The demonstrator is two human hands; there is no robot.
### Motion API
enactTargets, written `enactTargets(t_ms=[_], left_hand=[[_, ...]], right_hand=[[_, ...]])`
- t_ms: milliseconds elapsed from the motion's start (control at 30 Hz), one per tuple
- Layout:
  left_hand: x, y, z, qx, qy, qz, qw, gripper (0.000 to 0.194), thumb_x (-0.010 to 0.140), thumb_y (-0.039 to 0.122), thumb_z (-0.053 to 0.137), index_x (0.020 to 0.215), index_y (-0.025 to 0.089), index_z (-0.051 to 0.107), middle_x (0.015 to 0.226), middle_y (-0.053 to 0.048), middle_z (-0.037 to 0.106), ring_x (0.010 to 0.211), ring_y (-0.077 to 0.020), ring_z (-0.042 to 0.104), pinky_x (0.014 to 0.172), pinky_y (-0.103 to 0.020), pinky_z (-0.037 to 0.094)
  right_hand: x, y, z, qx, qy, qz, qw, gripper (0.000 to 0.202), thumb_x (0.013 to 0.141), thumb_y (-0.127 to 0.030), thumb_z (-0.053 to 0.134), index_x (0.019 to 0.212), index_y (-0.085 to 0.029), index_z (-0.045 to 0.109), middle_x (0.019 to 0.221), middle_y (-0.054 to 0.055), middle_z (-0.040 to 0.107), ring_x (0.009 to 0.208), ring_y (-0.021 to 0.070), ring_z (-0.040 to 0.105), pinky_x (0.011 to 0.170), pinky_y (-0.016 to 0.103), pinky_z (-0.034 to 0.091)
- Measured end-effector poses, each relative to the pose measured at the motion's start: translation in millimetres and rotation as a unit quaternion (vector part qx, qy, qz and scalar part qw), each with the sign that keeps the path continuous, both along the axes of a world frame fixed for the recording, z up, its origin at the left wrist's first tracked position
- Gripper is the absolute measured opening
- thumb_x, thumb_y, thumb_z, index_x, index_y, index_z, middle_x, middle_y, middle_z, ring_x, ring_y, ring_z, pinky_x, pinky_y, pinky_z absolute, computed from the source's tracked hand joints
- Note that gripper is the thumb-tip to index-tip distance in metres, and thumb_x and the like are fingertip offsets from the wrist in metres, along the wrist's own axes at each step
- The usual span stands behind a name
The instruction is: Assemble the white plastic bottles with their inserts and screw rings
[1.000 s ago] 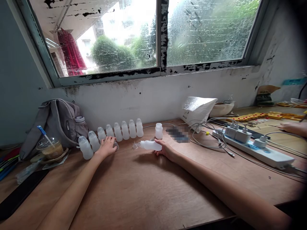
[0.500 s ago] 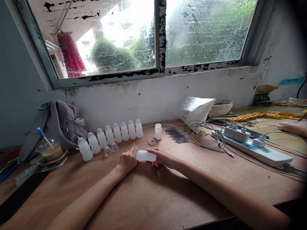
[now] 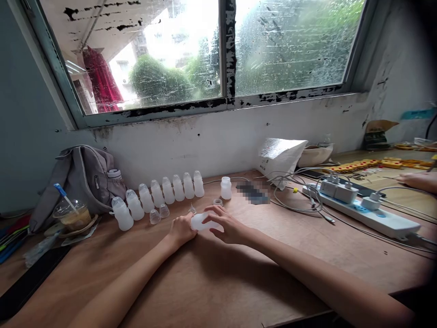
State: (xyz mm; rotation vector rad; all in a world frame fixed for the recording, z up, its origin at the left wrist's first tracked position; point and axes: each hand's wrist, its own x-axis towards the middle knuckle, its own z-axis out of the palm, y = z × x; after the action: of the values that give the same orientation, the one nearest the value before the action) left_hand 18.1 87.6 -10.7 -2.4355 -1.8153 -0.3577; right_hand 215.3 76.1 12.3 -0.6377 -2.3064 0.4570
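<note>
A frosted white baby bottle (image 3: 198, 221) lies sideways above the tabletop. My left hand (image 3: 182, 229) is closed around one end of it, hiding that end. Over the other end, my right hand (image 3: 229, 225) is open, its fingers spread across and beside the bottle; whether they touch it I cannot tell. A clear bottle nipple (image 3: 192, 208) points up just behind my left hand. Past my right fingertips lies a ring collar (image 3: 217, 202), partly hidden. An uncapped bottle (image 3: 226, 188) stands behind it. To the left are two clear domed caps (image 3: 154, 217).
Several capped bottles (image 3: 146, 198) stand in a curved row along the wall. At left are a drink cup (image 3: 71, 214) with a straw and a grey backpack (image 3: 83, 175). Cables and a power strip (image 3: 368, 214) lie at right, near another person's hand (image 3: 418, 181).
My right hand's fingers have loosened and spread over the bottle, from gripping its end. The bottle has shifted slightly left in my left hand.
</note>
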Motion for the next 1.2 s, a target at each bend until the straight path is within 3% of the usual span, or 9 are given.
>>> enactTargets(t_ms=[100, 200, 300, 400, 467, 600, 800, 1000, 1200], left_hand=[[2, -1, -6.4, 0.022, -0.008, 0.000, 1.000, 0.026, 0.073, 0.029, 0.045, 0.096, 0.019, 0.051, 0.082, -0.008, 0.066, 0.077, -0.0254, 0.062, 0.059, -0.028, 0.042], [4, -2, -9.7, 0.041, 0.007, -0.009, 0.999, 0.026, 0.073, 0.024, 0.043, 0.097, 0.018, 0.052, 0.084, -0.009, 0.065, 0.079, -0.0256, 0.062, 0.059, -0.028, 0.042], [5, -2, -10.7, 0.049, 0.029, -0.019, 0.998, 0.026, 0.073, 0.023, 0.043, 0.096, 0.015, 0.053, 0.084, -0.012, 0.064, 0.075, -0.0260, 0.062, 0.057, -0.028, 0.041], [5, -2, -11.4, 0.060, 0.045, -0.030, 0.997, 0.024, 0.074, 0.023, 0.043, 0.092, 0.013, 0.054, 0.082, -0.014, 0.064, 0.073, -0.0263, 0.062, 0.055, -0.028, 0.041], [5, -2, -12.1, 0.073, 0.047, -0.021, 0.996, 0.023, 0.073, 0.025, 0.044, 0.091, 0.014, 0.054, 0.079, -0.013, 0.064, 0.071, -0.0262, 0.063, 0.054, -0.028, 0.041], [6, -3, -12.6, 0.090, 0.045, -0.005, 0.995, 0.024, 0.073, 0.030, 0.045, 0.090, 0.015, 0.054, 0.075, -0.009, 0.065, 0.068, -0.0258, 0.063, 0.051, -0.028, 0.041], [5, -3, -9.8, 0.076, 0.038, -0.011, 0.996, 0.021, 0.071, 0.026, 0.046, 0.089, 0.016, 0.052, 0.077, -0.008, 0.065, 0.069, -0.0255, 0.063, 0.053, -0.028, 0.041], [3, 4, -12.6, 0.022, -0.084, -0.007, 0.996, 0.025, 0.068, 0.026, 0.050, 0.091, 0.017, 0.054, 0.073, -0.008, 0.064, 0.070, -0.0245, 0.061, 0.057, -0.027, 0.040], [-5, 16, -11.9, -0.040, -0.234, -0.051, 0.970, 0.019, 0.062, 0.028, 0.060, 0.077, 0.018, 0.055, 0.069, -0.001, 0.062, 0.062, -0.0147, 0.057, 0.055, -0.022, 0.039]], right_hand=[[-3, 4, -1.4, -0.134, 0.085, -0.070, 0.985, 0.033, 0.077, -0.040, 0.053, 0.105, -0.023, 0.051, 0.114, 0.008, 0.045, 0.104, 0.0224, 0.045, 0.090, 0.039, 0.036], [-2, 16, -6.3, -0.373, 0.190, -0.138, 0.898, 0.042, 0.077, -0.057, 0.043, 0.095, -0.020, 0.053, 0.092, 0.007, 0.055, 0.085, 0.0199, 0.054, 0.071, 0.034, 0.046], [3, 25, -10.7, -0.589, 0.210, -0.096, 0.775, 0.054, 0.072, -0.068, 0.038, 0.084, -0.017, 0.053, 0.073, 0.007, 0.057, 0.062, 0.0176, 0.057, 0.049, 0.028, 0.047], [8, 26, -10.6, -0.667, 0.139, 0.000, 0.732, 0.057, 0.072, -0.067, 0.037, 0.083, -0.014, 0.054, 0.068, 0.007, 0.058, 0.050, 0.0139, 0.055, 0.038, 0.022, 0.042], [10, 23, -7.0, -0.640, 0.105, 0.028, 0.761, 0.049, 0.074, -0.059, 0.045, 0.089, -0.014, 0.054, 0.070, 0.005, 0.057, 0.050, 0.0109, 0.054, 0.039, 0.018, 0.039], [12, 18, 1.8, -0.453, 0.075, 0.007, 0.888, 0.044, 0.063, -0.033, 0.069, 0.102, -0.022, 0.052, 0.087, 0.001, 0.055, 0.074, 0.0121, 0.054, 0.054, 0.017, 0.042], [11, 16, -0.7, -0.162, -0.046, -0.067, 0.983, 0.039, 0.070, -0.037, 0.061, 0.105, -0.020, 0.052, 0.099, 0.005, 0.054, 0.089, 0.0197, 0.050, 0.074, 0.030, 0.043], [5, 10, -1.9, 0.135, -0.165, -0.112, 0.971, 0.047, 0.070, -0.018, 0.061, 0.115, -0.020, 0.046, 0.106, 0.010, 0.051, 0.100, 0.0250, 0.042, 0.086, 0.040, 0.035], [13, 20, -2.3, 0.192, -0.137, -0.184, 0.954, 0.045, 0.066, -0.002, 0.050, 0.108, -0.019, 0.047, 0.108, 0.010, 0.050, 0.103, 0.0251, 0.041, 0.088, 0.039, 0.032]])
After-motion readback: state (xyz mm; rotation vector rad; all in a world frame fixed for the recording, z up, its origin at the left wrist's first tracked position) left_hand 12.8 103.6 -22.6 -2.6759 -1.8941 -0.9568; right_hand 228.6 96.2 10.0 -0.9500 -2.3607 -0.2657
